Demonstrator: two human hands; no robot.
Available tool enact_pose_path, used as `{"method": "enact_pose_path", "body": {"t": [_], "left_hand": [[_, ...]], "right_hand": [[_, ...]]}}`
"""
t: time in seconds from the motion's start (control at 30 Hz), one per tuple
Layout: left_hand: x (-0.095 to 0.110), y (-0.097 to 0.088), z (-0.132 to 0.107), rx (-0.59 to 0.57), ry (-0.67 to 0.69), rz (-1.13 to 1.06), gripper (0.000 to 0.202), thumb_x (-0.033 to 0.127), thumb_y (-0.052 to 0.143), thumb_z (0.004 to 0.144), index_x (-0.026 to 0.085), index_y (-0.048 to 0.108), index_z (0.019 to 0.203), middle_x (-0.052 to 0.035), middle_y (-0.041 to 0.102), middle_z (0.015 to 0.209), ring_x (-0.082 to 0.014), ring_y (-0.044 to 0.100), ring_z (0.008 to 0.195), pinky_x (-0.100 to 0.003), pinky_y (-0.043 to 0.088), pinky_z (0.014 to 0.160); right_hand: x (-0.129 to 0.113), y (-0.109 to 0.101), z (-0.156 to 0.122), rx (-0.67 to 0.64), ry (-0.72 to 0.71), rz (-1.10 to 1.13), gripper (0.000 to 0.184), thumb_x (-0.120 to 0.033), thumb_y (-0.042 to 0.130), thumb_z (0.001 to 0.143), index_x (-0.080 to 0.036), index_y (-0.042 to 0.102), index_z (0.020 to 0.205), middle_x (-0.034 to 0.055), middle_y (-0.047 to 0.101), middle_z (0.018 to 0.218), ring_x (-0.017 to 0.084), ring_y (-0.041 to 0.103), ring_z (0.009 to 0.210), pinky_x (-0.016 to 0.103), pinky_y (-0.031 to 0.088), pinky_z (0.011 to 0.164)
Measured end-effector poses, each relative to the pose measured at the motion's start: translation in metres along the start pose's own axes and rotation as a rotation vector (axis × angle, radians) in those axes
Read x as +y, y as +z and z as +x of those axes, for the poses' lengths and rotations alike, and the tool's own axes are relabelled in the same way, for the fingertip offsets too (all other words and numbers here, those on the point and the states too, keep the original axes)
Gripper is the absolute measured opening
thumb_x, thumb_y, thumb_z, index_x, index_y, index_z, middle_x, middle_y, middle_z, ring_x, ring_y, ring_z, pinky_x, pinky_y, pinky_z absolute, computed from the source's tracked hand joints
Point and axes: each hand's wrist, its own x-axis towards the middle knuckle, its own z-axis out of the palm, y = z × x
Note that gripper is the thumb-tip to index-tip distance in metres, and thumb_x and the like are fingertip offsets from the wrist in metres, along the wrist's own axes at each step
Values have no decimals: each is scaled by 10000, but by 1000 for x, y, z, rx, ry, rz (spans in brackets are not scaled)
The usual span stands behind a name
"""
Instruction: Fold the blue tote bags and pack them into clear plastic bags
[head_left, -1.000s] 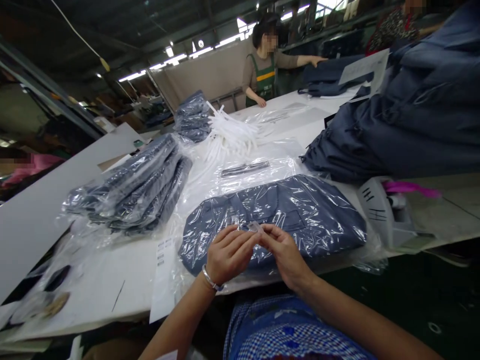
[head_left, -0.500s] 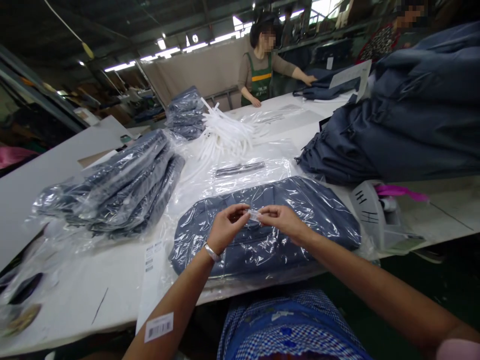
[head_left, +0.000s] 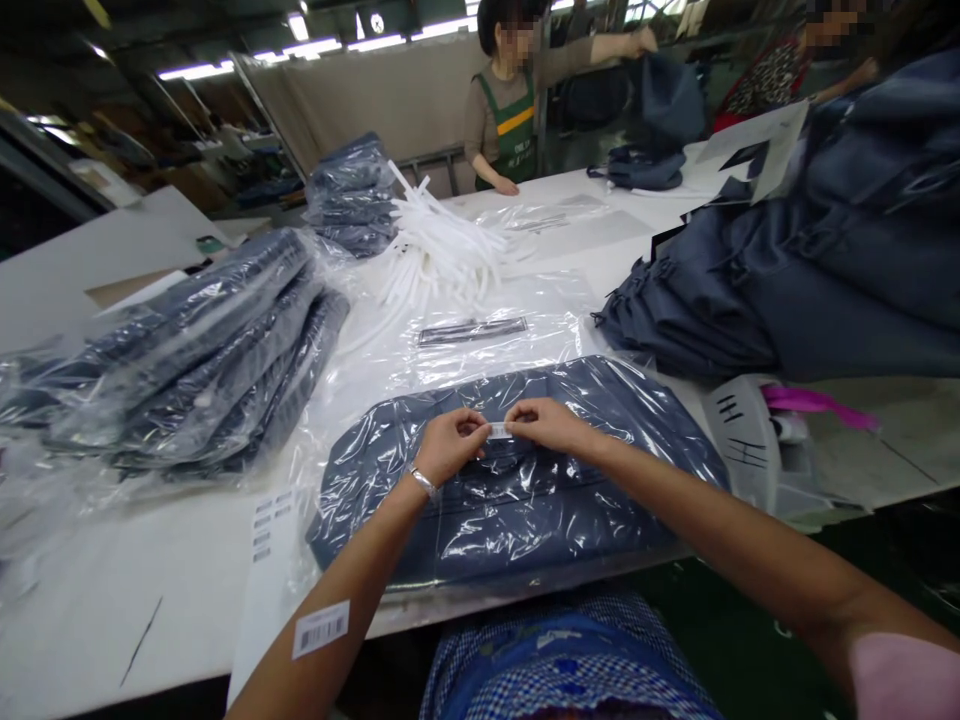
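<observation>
A small white barcode sticker is stretched between my two hands, just over a dark blue bag wrapped in clear plastic. My left hand pinches the sticker's left end, and my right hand pinches its right end. Whether the sticker touches the plastic, I cannot tell. Another barcode label is stuck on my left forearm. To the left of the wrapped bag lies a white sheet of barcode stickers, partly under the plastic.
Several plastic-wrapped bags are stacked at left. White strips lie in a heap mid-table. Unwrapped dark blue bags pile up at right, near a clear bin with a pink ribbon. A co-worker stands across the table.
My hands have brought the sticker flatter and level over the wrapped bag. The view has shifted slightly. Across the table, the co-worker has raised a dark blue item.
</observation>
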Motion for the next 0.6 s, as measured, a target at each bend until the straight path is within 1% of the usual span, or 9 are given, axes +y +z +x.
{"method": "enact_pose_path", "body": {"t": [0.07,0.17,0.3,0.6], "left_hand": [[1,-1,0,35,44,130,191,369,623,798,191,684,830,-30,712,703,-164,646,557,-276,464,561],[3,-2,2,81,100,292,129,318,628,783,213,702,780,-23,700,697,-174,625,635,-282,414,591],[2,-1,2,102,154,501,120,292,607,801,222,701,775,-37,684,765,-180,603,702,-294,384,627],[0,6,4,100,108,597,134,319,599,829,227,690,794,-41,659,805,-183,599,723,-286,336,607]], "right_hand": [[3,1,5,11,-4,-74,122,-263,655,774,-190,671,870,-7,681,709,140,595,649,249,415,613],[3,3,10,44,-15,-226,251,-230,677,766,-207,637,1013,-18,706,733,155,627,664,256,418,621],[1,5,12,66,-30,-384,229,-222,669,776,-239,633,1001,-29,721,756,179,655,728,271,415,655],[3,7,15,86,-10,-508,232,-249,656,790,-268,630,1019,-44,731,804,185,665,775,267,378,616]]}}
